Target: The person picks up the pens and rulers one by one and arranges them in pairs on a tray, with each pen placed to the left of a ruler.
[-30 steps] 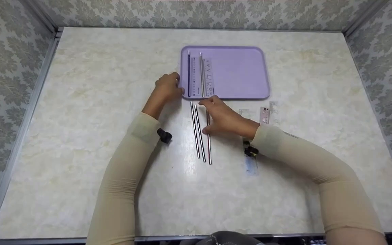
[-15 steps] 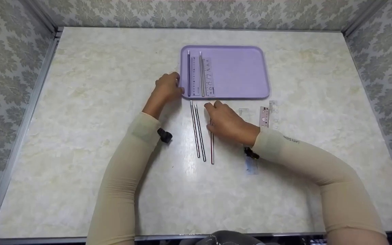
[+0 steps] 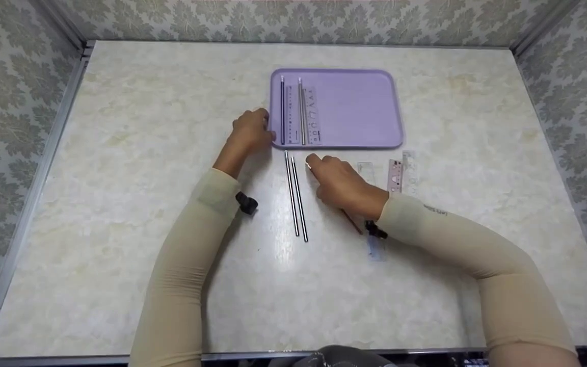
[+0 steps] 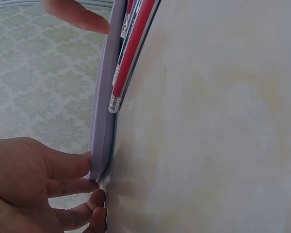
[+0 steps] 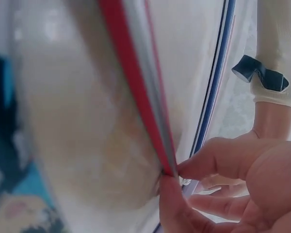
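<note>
In the head view my left hand (image 3: pixel 250 130) is at the front left corner of the purple tray (image 3: pixel 359 107). The left wrist view shows its thumb and fingers pinching the tray rim (image 4: pixel 104 107). Between thumb and fingertips, my right hand (image 3: pixel 344 183) pinches a red-and-silver striped pencil (image 5: pixel 138 92) near one end. That pencil slants back under the palm, its other end showing below the hand. Two more striped pencils (image 3: pixel 296 199) lie side by side on the table between my hands, in front of the tray.
Inside the tray's left side lie a dark pencil (image 3: pixel 283 112), silver pencils (image 3: pixel 302 114) and clear rulers (image 3: pixel 315 120). A pink ruler (image 3: pixel 394 176) and clear rulers (image 3: pixel 409 173) lie right of my right hand, partly under the forearm. Patterned walls border the table.
My right hand has picked up the rightmost of the three table pencils, shifted slightly right, and turned the pencil to a slant under the palm. My left hand has stayed at the tray.
</note>
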`<control>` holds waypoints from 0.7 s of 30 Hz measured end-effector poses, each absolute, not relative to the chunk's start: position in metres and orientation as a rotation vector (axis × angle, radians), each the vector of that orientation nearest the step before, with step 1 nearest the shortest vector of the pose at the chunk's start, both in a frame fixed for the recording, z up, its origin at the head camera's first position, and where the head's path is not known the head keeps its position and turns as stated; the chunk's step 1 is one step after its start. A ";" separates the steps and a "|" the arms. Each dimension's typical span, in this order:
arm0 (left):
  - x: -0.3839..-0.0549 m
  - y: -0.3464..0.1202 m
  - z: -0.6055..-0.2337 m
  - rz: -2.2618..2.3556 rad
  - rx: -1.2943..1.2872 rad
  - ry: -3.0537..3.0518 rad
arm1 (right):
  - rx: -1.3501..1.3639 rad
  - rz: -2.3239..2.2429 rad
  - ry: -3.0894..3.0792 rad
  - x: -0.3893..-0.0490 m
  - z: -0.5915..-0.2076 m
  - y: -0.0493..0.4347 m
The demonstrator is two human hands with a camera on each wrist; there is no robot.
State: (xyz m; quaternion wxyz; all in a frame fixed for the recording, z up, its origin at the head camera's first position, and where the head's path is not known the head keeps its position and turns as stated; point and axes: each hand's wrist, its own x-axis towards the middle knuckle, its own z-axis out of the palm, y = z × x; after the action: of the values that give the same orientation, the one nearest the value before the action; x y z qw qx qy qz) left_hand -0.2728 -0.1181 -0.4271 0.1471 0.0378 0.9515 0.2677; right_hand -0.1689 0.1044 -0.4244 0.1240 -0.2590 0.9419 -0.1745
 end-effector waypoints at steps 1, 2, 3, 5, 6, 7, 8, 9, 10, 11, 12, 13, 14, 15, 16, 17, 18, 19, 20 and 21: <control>-0.273 -0.118 -0.427 0.769 0.110 2.741 | -0.740 -0.532 2.732 -0.170 -0.425 0.105; -0.272 -0.118 -0.427 0.772 0.109 2.742 | -0.720 -0.556 2.717 -0.171 -0.425 0.106; -0.273 -0.118 -0.427 0.773 0.107 2.742 | -0.689 -0.586 2.696 -0.173 -0.425 0.107; -0.273 -0.118 -0.427 0.771 0.106 2.740 | -0.629 -0.646 2.644 -0.176 -0.426 0.109; -0.273 -0.118 -0.427 0.769 0.105 2.738 | -0.604 -0.674 2.619 -0.178 -0.426 0.110; -0.273 -0.117 -0.427 0.769 0.104 2.737 | -0.586 -0.695 2.598 -0.179 -0.425 0.111; -0.273 -0.117 -0.427 0.767 0.102 2.735 | -0.573 -0.717 2.579 -0.181 -0.425 0.112; -0.274 -0.117 -0.428 0.766 0.102 2.733 | -0.561 -0.740 2.559 -0.182 -0.426 0.113; -0.274 -0.117 -0.428 0.764 0.104 2.732 | -0.559 -0.758 2.545 -0.184 -0.426 0.115; -0.274 -0.118 -0.428 0.765 0.105 2.730 | -0.555 -0.772 2.534 -0.185 -0.426 0.116; -0.274 -0.118 -0.428 0.768 0.104 2.728 | -0.551 -0.790 2.525 -0.186 -0.427 0.117; -0.275 -0.118 -0.429 0.770 0.101 2.724 | -0.542 -0.812 2.512 -0.187 -0.427 0.118; -0.275 -0.118 -0.429 0.773 0.099 2.721 | -0.530 -0.836 2.498 -0.188 -0.427 0.119; -0.275 -0.118 -0.429 0.775 0.099 2.720 | -0.519 -0.861 2.484 -0.189 -0.428 0.120; -0.275 -0.118 -0.429 0.776 0.099 2.720 | -0.508 -0.885 2.471 -0.190 -0.428 0.121; -0.275 -0.118 -0.429 0.779 0.098 2.718 | -0.493 -0.909 2.458 -0.191 -0.428 0.122; -0.276 -0.119 -0.429 0.781 0.096 2.717 | -0.479 -0.935 2.444 -0.192 -0.428 0.123; -0.276 -0.119 -0.429 0.780 0.100 2.719 | -0.460 -0.955 2.430 -0.193 -0.428 0.124; -0.276 -0.119 -0.429 0.780 0.104 2.723 | -0.445 -0.978 2.416 -0.194 -0.428 0.125; -0.276 -0.119 -0.429 0.780 0.107 2.726 | -0.427 -1.003 2.400 -0.195 -0.428 0.126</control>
State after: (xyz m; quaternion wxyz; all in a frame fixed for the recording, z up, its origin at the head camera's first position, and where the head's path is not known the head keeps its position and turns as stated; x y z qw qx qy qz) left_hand -0.2757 -0.1188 -0.4287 0.1516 0.0373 0.9496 0.2719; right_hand -0.1948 0.1262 -0.4276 0.2500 -0.1567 0.8816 -0.3684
